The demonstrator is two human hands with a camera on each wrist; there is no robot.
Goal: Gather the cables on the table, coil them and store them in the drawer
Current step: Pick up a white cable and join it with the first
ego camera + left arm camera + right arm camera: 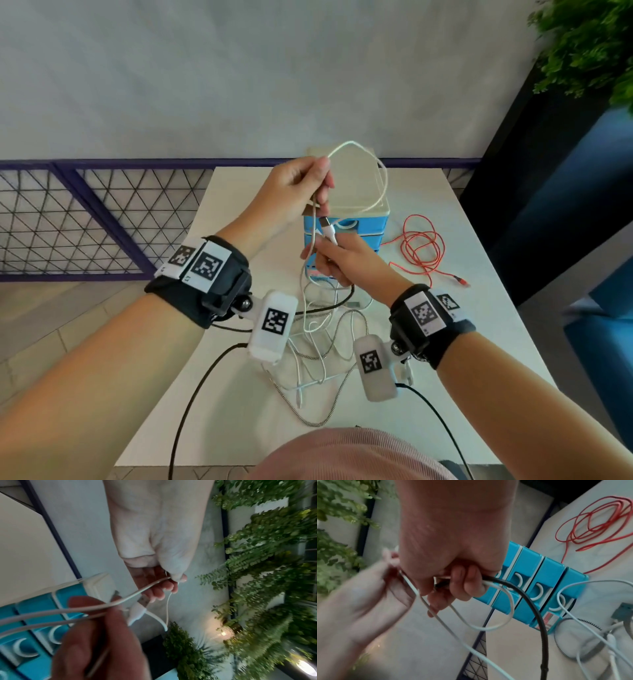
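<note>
The white cable (pixel 375 192) is held up in front of the blue drawer unit (pixel 370 224), looping over its top. The left hand (pixel 298 186) pinches the cable between thumb and fingers; the right hand (pixel 337 258), below it, grips the cable near its USB plug (pixel 328 229). A tangle of cables (pixel 325 342) lies on the counter (pixel 239 411) before the unit, and a red cable (pixel 423 248) lies to its right.

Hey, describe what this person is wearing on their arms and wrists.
Both forearms are bare, no sleeves. Each wrist carries a black strap with white square-patterned marker tags and a white camera pod hanging beneath, also tagged. A black cable runs from each pod.
</note>
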